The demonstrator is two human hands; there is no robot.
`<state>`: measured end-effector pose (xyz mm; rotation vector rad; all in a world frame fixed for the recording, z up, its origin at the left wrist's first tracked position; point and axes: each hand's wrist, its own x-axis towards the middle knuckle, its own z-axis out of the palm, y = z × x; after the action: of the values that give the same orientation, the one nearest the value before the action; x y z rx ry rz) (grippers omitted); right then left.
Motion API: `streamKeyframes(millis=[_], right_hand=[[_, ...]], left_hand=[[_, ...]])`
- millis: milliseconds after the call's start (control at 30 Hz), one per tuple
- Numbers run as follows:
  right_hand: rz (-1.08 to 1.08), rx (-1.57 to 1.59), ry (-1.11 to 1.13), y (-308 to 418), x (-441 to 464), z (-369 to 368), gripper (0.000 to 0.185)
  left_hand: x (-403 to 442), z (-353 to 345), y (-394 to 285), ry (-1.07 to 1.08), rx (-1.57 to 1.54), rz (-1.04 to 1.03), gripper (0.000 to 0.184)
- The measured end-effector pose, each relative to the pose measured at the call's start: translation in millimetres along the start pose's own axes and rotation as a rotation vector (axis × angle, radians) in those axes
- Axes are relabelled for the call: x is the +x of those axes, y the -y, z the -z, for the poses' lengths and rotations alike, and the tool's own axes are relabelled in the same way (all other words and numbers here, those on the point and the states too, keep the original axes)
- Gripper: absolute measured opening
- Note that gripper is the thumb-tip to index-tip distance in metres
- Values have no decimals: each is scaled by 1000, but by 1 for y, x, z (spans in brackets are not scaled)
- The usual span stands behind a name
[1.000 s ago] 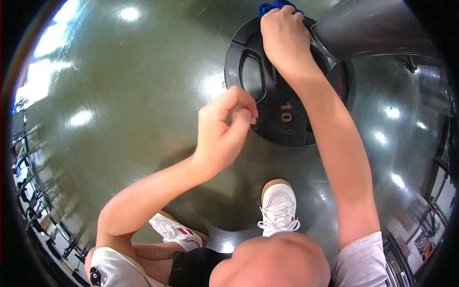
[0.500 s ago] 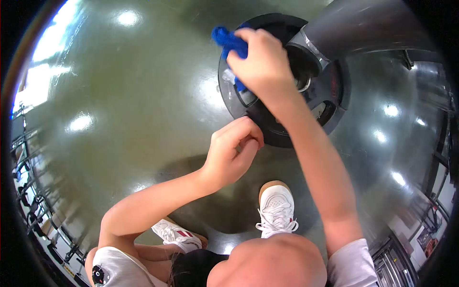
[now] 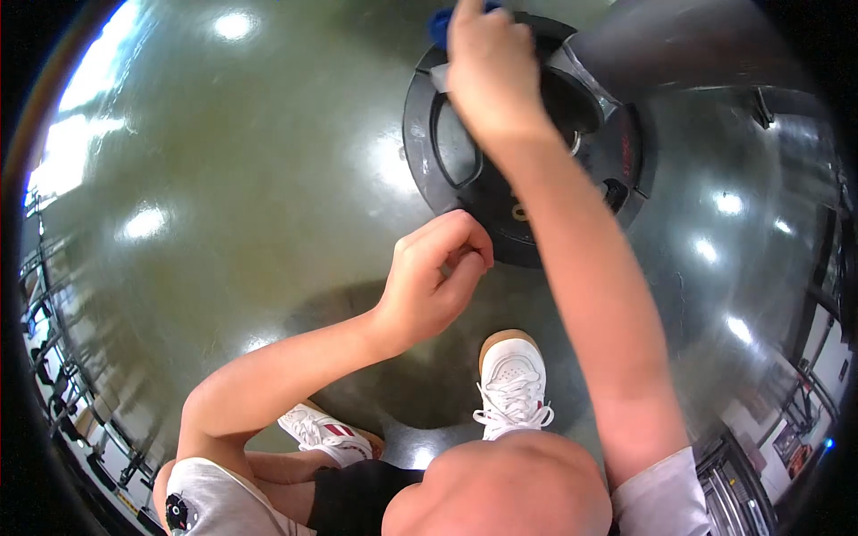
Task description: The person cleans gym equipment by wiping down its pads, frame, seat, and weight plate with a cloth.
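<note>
A black weight plate (image 3: pixel 418 134) with cut-out grip slots stands in front of me. My right hand (image 3: pixel 497 80) is over its far upper part, closed on a blue cloth (image 3: pixel 439 29). Most of the cloth is hidden behind the hand, which is slightly smeared by motion. At the plate's near lower edge is my left hand (image 3: pixel 438 277), its fingers curled in. Its fingertips seem to touch the rim, but whether they grip it I cannot tell.
A thick grey cylinder (image 3: pixel 688 45) extends from the plate to the upper right. My white shoes (image 3: pixel 514 384) are on the shiny green floor (image 3: pixel 268 179). Metal racks (image 3: pixel 67 384) line the left side, and more equipment (image 3: pixel 737 487) stands at the lower right.
My right hand has moved up and away with the blue cloth, toward the plate's far edge, uncovering the left grip slot. My left hand has hardly moved.
</note>
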<state>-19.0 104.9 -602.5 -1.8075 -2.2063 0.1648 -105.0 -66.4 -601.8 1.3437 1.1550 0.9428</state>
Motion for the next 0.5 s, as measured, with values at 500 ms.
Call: streamKeyframes(millis=[500], right_hand=[[-430,1407,616,-16,-114,27,40]], left_hand=[[-23,-6,-3,238,181,-341,15]])
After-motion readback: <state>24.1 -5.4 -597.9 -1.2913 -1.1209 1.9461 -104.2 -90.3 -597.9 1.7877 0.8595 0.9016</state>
